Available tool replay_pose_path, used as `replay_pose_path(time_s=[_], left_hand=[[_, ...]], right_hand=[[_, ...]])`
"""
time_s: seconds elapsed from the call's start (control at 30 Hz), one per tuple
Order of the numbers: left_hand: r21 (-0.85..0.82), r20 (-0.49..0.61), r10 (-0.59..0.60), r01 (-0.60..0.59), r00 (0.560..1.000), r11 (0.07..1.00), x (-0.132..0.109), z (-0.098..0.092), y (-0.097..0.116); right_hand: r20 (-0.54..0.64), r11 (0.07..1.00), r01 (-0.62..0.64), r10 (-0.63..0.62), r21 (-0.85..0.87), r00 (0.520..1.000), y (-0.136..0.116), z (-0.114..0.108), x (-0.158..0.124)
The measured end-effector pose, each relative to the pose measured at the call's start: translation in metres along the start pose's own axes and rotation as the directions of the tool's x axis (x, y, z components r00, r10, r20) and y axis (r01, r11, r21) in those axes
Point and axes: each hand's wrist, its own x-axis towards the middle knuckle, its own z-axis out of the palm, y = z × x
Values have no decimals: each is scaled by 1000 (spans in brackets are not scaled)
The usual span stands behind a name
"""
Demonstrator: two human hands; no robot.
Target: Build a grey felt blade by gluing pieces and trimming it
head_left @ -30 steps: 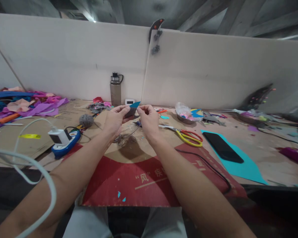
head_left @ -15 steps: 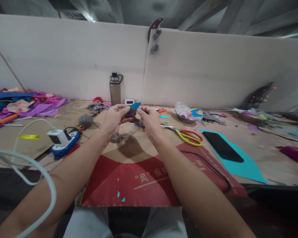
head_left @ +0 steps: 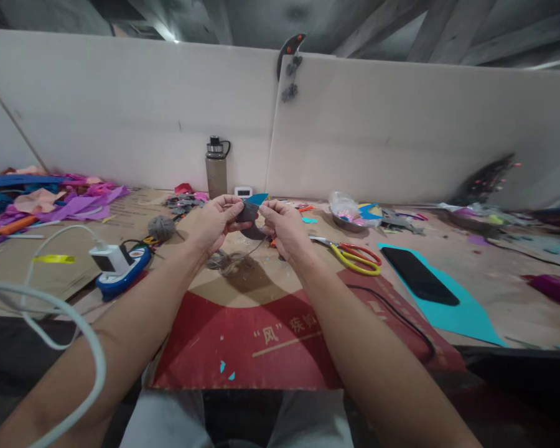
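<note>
My left hand [head_left: 218, 223] pinches a dark grey felt-like piece [head_left: 247, 213] between thumb and fingers, held up above the cardboard. A pointed blue piece [head_left: 257, 199] sticks out behind its upper right edge. Below it a curved dark grey part [head_left: 253, 233] shows between the hands. My right hand [head_left: 285, 225] is closed in a pinch just right of the grey piece; what its fingertips hold is too small to make out. Beneath the hands lies loose grey yarn [head_left: 231, 261] on the cardboard [head_left: 242, 298], which has a red printed front.
Scissors [head_left: 354, 256] with red and yellow handles lie right of my hands. Farther right a black phone [head_left: 420, 274] rests on a turquoise sheet [head_left: 471, 323]. At left are a yarn ball [head_left: 161, 228], a blue power strip [head_left: 124, 274] and felt scraps [head_left: 51, 199]. A bottle [head_left: 216, 168] stands behind.
The grey piece has tilted, and the curved dark grey part now shows below it. My right hand has shifted slightly right, its fingers still pinched. My left hand has hardly moved.
</note>
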Motion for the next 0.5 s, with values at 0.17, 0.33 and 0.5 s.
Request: replay_pose_path(time_s=[0.17, 0.33, 0.5], left_hand=[[117, -54, 56, -49, 997, 992, 0, 0, -5], [245, -8, 177, -170, 984, 955, -3, 8, -7], [451, 54, 269, -264, 962, 852, -4, 9, -8]], right_hand=[[15, 1000, 6, -6, -18, 1000, 1, 2, -2], [-46, 994, 35, -39, -100, 998, 4, 2, 1], [-58, 971, 70, -85, -227, 995, 9, 0, 4]])
